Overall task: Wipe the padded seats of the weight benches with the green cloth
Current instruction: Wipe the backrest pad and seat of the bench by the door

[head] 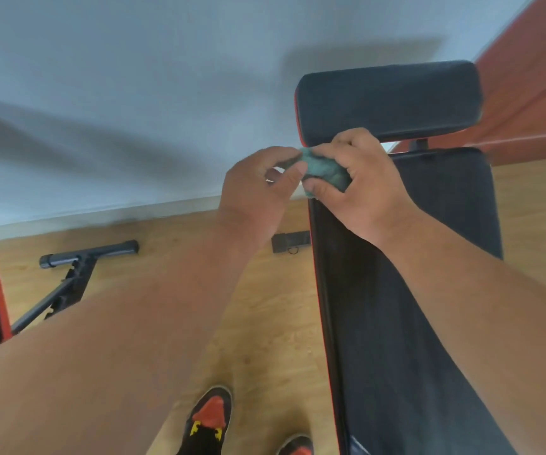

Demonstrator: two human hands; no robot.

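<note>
Both forearms raised; right hand (360, 178) clenches bunched cloth (322, 172), left hand (258, 192) pinches its end, above bench (412, 307) left edge. Advice: unfold flat before wiping.

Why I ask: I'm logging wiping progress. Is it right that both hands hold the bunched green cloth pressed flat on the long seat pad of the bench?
Not quite. The head view shows the left hand and right hand holding the bunched green cloth up in the air between them, near the bench's left edge, not pressed on the long seat pad.
</note>
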